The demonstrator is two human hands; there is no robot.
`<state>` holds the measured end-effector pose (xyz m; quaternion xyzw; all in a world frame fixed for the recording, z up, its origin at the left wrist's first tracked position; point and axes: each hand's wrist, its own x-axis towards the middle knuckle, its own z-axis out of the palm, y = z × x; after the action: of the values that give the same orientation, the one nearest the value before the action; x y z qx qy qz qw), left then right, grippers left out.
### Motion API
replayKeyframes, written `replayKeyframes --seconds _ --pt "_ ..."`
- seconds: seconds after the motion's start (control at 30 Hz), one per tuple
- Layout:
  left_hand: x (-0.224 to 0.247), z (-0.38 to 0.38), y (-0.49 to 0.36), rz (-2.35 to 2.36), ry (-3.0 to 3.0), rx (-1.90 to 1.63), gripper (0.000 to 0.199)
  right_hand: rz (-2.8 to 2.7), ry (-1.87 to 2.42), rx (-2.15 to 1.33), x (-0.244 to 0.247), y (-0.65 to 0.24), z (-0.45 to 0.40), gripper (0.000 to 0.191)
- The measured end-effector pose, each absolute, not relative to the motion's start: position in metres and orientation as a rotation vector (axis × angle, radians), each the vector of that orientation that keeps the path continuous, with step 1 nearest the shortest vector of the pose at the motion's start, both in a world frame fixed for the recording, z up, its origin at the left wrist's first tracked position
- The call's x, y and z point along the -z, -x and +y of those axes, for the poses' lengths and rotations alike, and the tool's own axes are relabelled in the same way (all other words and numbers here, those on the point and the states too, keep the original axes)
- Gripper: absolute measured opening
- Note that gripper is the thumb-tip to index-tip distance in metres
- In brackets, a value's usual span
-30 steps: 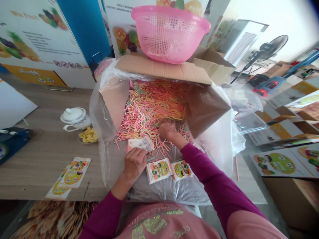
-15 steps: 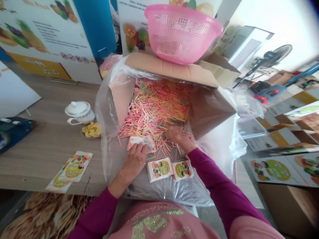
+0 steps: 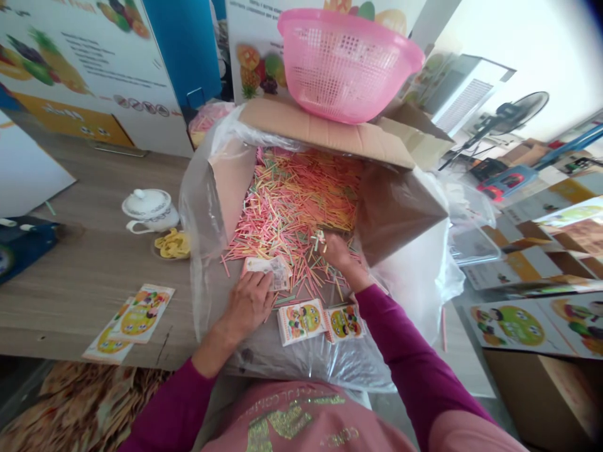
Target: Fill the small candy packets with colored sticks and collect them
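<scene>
Thin pink, yellow, orange and green sticks [image 3: 282,201] fill a cardboard box lying open towards me and spill out at its front. My right hand [image 3: 338,254] is closed around a small bunch of sticks [image 3: 319,241], whose ends point up and left. My left hand [image 3: 249,302] has its fingers closed over the near edge of a small printed paper packet [image 3: 279,271] at the box mouth. Between my forearms lie two stacks of printed packets, a left stack [image 3: 302,321] and a right stack [image 3: 345,322], on clear plastic.
A pink basket [image 3: 348,69] rests on the cardboard box [image 3: 325,129]. Left on the table stand a white lidded pot [image 3: 149,210] and a dish of yellow slices [image 3: 173,243]. Two loose packets [image 3: 141,317] lie near the front edge. Plastic sheeting [image 3: 414,270] drapes the box sides.
My right hand has turned and lifted a little, so the bunch of sticks now shows in it. My left hand has slid slightly left and down on the packet, uncovering more print.
</scene>
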<state>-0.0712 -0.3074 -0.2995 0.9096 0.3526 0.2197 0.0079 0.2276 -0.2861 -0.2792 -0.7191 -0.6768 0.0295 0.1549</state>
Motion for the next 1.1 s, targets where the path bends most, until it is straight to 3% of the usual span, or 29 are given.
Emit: replayKeyframes --seconds 0.1,0.37,0.63,0.77,0.9,1.1 --pt "0.297 -0.302 0.076 1.046 -2.779 -0.737 0.017 -1.807 1.954 -0.123 0.282 -0.228 -0.271 0.034" --pt "0.295 -0.293 0.071 1.199 -2.811 -0.823 0.023 -1.331 1.533 -0.562 0.297 -0.219 -0.279 0.048" --pt "0.305 -0.297 0.079 1.152 -2.77 -0.847 0.015 -1.296 1.442 -0.64 0.294 -0.216 -0.281 0.036" --pt "0.302 -0.286 0.081 1.085 -2.579 -1.113 0.018 -1.007 1.242 -0.795 0.286 -0.21 -0.286 0.028" --pt "0.293 -0.282 0.08 1.018 -2.302 -1.334 0.015 -0.763 1.107 -1.09 0.28 -0.203 -0.289 0.04" --pt "0.288 -0.294 0.069 0.987 -1.767 -1.258 0.009 -0.743 0.952 -1.419 0.276 -0.194 -0.295 0.049"
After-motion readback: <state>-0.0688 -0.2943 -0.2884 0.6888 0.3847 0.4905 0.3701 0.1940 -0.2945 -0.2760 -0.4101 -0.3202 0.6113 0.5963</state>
